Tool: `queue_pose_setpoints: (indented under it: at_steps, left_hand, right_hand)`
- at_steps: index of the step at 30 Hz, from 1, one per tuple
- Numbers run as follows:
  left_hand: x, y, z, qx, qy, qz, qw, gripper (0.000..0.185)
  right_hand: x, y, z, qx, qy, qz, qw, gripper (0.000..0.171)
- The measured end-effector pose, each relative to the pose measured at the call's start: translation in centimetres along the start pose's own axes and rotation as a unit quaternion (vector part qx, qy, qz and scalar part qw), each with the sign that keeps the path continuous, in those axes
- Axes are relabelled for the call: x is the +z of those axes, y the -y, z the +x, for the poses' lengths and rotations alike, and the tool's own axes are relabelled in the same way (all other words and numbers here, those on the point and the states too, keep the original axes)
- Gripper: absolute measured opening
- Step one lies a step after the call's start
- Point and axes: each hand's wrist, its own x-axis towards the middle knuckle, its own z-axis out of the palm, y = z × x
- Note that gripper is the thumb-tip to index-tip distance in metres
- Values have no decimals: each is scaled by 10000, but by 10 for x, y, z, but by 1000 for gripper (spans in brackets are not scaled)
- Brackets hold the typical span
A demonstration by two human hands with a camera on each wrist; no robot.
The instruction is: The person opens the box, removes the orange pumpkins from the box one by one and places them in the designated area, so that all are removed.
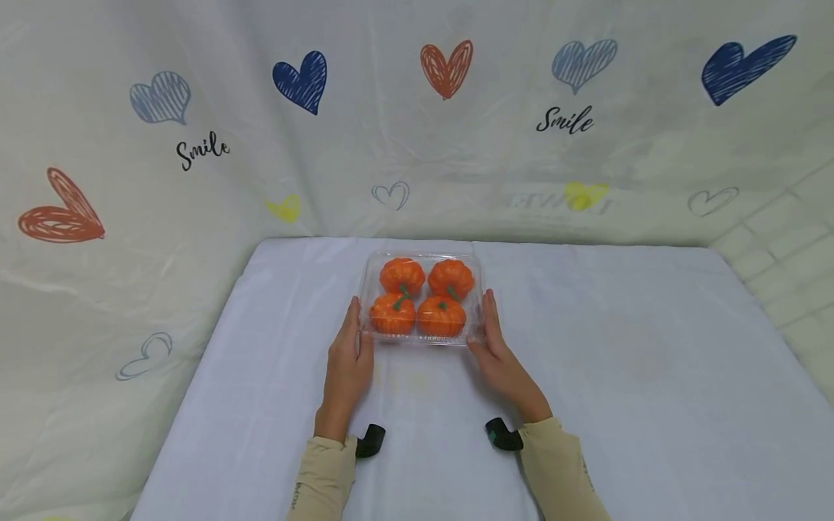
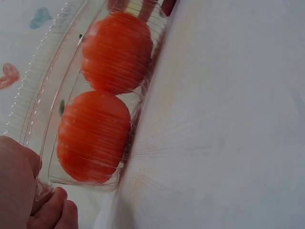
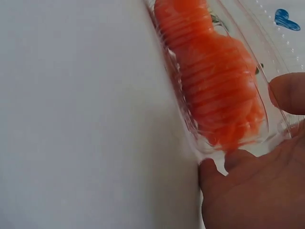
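White cloth point(image 1: 638, 347) covered the table, and behind it hung a pale sheet point(image 1: 365, 145) printed with blue, red and yellow hearts point(image 1: 300, 81). "Smile" point(image 1: 565, 120) stood in black script at the right, and the same word point(image 1: 203, 150) slanted at the left. Faint backward lettering point(image 1: 560, 203) near the right-hand yellow heart was too weak to read surely.

One clear box point(image 1: 422, 339) was held over the far middle of the table; whether its base touched the cloth could not be told. Inside, four orange pumpkins point(image 1: 441, 316) with green stems sat two by two.

At the box's left side, the left hand point(image 1: 347, 362) gripped the edge between thumb and fingers. Opposite, the right hand point(image 1: 504, 365) pinched the right side, thumb at the rim. Both tan sleeves point(image 1: 322, 474) bore small dark lettering, too small to read.
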Motion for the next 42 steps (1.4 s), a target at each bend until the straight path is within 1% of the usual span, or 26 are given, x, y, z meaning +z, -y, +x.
queue_pose_setpoints:
  at_steps: [4, 7, 11, 13, 15, 18, 20, 22, 25, 29, 32, 36, 38, 42]
  left_hand:
    - [-2, 0, 1, -78, 36, -81, 9999, 64]
    - [-3, 0, 2, -214, 40, -353, 9991, 74]
    - [-5, -2, 3, -491, -49, -910, 9946, 91]
    - [-7, -2, 4, -617, -40, -1100, 9920, 96]
    - [-8, -2, 4, -752, 103, -1136, 9906, 99]
    - [-9, -2, 4, -980, 460, -910, 9900, 105]
    - [-9, -1, 2, -1064, 679, -760, 9891, 111]
    - [-8, 0, 1, -1106, 829, -690, 9880, 115]
    - [-8, 2, -1, -1045, 1076, -656, 9865, 115]
    - [-8, 4, -1, -819, 1347, -509, 9862, 110]
    - [-8, 4, -1, -727, 1377, -389, 9870, 113]
    - [-9, 4, -2, -765, 1416, -298, 9865, 123]
    - [-10, 4, -2, -761, 1449, -288, 9861, 125]
    - [-11, 3, 0, -770, 1493, -313, 9853, 126]
  right_hand:
    - [-4, 1, 2, -13, 133, -74, 9999, 78]
    - [-7, 0, 3, -33, 118, -118, 9999, 77]
    - [-12, 3, 4, -41, -141, -126, 9998, 77]
    - [-15, 7, 4, -88, -321, 86, 9994, 73]
    - [-18, 12, 3, -213, -449, 378, 9981, 70]
    - [-22, 18, 2, -389, -562, 702, 9952, 64]
    - [-25, 22, 1, -456, -603, 683, 9948, 62]
    - [-28, 25, 0, -498, -639, 639, 9947, 60]
    - [-34, 29, 0, -498, -685, 566, 9948, 57]
    - [-45, 37, 1, -543, -751, 482, 9945, 54]
    - [-52, 41, 10, -829, -650, 582, 9927, 54]
    - [-60, 44, 31, -1144, -316, 1155, 9862, 58]
    - [-64, 46, 41, -1109, -183, 1441, 9832, 62]
    - [-69, 49, 60, -850, -52, 1667, 9823, 68]
